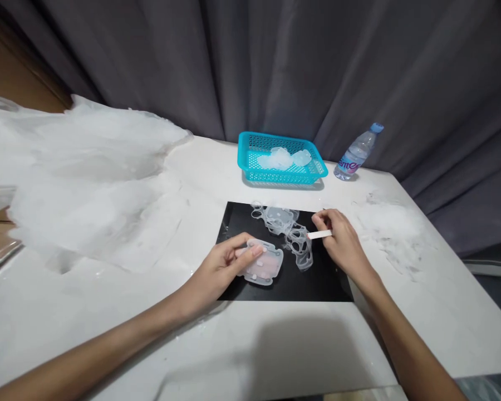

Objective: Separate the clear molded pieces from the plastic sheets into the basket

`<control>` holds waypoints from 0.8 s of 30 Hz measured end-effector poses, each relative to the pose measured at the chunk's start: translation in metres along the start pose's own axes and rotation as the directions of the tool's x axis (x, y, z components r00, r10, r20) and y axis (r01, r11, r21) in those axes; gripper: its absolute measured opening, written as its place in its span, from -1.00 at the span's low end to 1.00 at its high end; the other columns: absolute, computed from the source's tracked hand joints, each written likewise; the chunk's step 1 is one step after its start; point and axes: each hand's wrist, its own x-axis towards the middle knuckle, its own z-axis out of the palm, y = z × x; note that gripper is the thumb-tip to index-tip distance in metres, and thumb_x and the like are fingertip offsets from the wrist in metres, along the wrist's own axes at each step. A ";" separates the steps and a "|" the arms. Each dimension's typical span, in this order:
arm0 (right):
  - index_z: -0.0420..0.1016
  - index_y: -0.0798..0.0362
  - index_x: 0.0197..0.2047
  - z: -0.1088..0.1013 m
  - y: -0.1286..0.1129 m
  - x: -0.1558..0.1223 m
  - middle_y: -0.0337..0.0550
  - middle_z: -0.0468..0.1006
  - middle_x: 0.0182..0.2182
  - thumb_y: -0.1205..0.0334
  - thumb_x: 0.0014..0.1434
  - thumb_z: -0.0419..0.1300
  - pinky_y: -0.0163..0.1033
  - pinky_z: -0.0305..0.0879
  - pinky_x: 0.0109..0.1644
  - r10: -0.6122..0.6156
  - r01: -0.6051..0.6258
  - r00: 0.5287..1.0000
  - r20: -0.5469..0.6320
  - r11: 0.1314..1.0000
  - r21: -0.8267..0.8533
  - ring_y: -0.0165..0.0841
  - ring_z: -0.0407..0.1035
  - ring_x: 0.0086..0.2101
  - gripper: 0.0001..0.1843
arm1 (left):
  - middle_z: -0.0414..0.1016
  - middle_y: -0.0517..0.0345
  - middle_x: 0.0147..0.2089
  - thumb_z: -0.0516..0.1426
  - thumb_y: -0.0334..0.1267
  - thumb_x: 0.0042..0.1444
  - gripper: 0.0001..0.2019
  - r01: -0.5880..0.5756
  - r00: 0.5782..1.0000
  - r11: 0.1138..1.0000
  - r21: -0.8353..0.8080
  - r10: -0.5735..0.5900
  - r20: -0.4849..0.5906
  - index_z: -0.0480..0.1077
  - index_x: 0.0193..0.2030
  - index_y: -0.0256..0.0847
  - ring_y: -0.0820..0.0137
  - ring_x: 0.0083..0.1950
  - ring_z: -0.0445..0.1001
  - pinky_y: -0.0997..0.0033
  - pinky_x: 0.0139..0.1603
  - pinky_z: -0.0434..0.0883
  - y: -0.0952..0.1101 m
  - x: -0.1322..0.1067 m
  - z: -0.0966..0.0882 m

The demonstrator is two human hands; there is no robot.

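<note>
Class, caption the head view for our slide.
Left hand holds a translucent plastic piece, right hand a slim white object.

A white table [209,345] carries a flat black sheet [292,291], with a blue perforated basket [281,177] behind it and a blue-capped bottle [357,155] standing just right of the basket. A large whitish heap [96,167] spreads across the left; a smaller whitish patch [390,225] lies right.
</note>
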 end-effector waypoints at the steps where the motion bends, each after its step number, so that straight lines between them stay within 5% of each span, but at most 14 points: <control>1: 0.46 0.04 0.02 0.001 0.000 0.000 0.02 0.54 -0.10 -0.03 0.42 0.09 -0.03 0.30 0.02 -0.029 0.029 1.000 -0.004 1.000 -0.010 -0.08 0.41 -0.07 -0.67 | 0.64 0.11 -0.26 0.22 -0.04 0.35 -0.72 0.022 1.000 0.998 -0.067 -0.021 0.011 0.46 -0.15 -0.25 0.34 -0.24 0.63 0.37 -0.13 0.54 0.001 0.001 0.001; 4: 0.28 0.08 0.36 0.016 -0.008 -0.001 0.13 0.46 0.09 -0.09 0.36 0.20 0.05 0.31 0.15 -0.156 0.160 0.985 0.070 0.986 -0.055 0.00 0.34 0.09 -0.36 | 0.66 0.08 -0.23 0.25 -0.05 0.33 -0.73 0.071 0.997 0.975 -0.211 -0.068 0.022 0.46 -0.14 -0.26 0.29 -0.20 0.68 0.29 -0.05 0.59 0.000 0.001 0.003; 6: 0.29 0.12 0.38 0.030 -0.015 0.001 0.16 0.47 0.07 -0.04 0.37 0.20 0.06 0.32 0.15 -0.215 0.229 0.966 0.146 0.970 -0.085 0.02 0.34 0.09 -0.36 | 0.68 0.04 -0.18 0.25 -0.06 0.34 -0.73 0.092 0.996 0.956 -0.279 -0.087 0.031 0.47 -0.11 -0.26 0.25 -0.16 0.70 0.25 -0.03 0.61 -0.002 0.001 0.003; 11: 0.54 0.02 -0.13 0.037 -0.022 0.012 0.01 0.60 -0.19 0.17 0.46 0.06 -0.04 0.34 0.02 -0.250 0.254 0.958 0.143 0.967 -0.007 -0.09 0.45 -0.10 -0.75 | 0.69 -0.21 -0.02 0.18 -0.07 0.39 -0.68 0.163 0.986 0.894 -0.417 -0.156 0.050 0.51 0.04 -0.31 0.09 -0.01 0.70 0.15 -0.02 0.63 0.001 0.002 -0.003; 16: 0.54 0.00 -0.23 -0.035 0.009 0.024 -0.05 0.62 -0.25 0.02 0.38 0.11 -0.11 0.34 -0.16 -0.039 0.078 0.982 -0.187 0.975 0.209 -0.20 0.47 -0.27 -0.71 | 0.68 -0.27 0.03 0.11 -0.06 0.43 -0.63 0.180 0.981 0.843 -0.507 -0.188 0.036 0.51 0.08 -0.34 0.03 0.05 0.68 0.07 0.07 0.61 0.008 0.005 -0.011; 20: 0.64 0.00 -0.24 -0.108 0.078 0.023 0.09 0.68 -0.21 -0.06 0.20 0.28 -0.03 0.31 -0.10 0.193 -0.107 0.846 -0.497 0.975 0.195 -0.12 0.52 -0.21 -0.70 | 0.66 -0.27 0.09 0.09 -0.03 0.44 -0.60 0.170 0.985 0.838 -0.519 -0.167 0.053 0.49 0.14 -0.33 0.01 0.11 0.66 0.03 0.14 0.58 0.012 0.006 -0.013; 24: 0.63 -0.09 -0.44 -0.142 0.151 0.020 0.13 0.60 -0.40 -0.14 0.07 0.36 0.10 0.22 -0.22 0.526 -0.548 0.744 -0.412 0.834 0.074 -0.01 0.49 -0.29 -0.70 | 0.64 -0.26 0.12 0.06 0.00 0.45 -0.58 0.154 0.987 0.847 -0.510 -0.151 0.048 0.47 0.16 -0.32 0.03 0.15 0.64 0.05 0.17 0.56 0.017 0.007 -0.012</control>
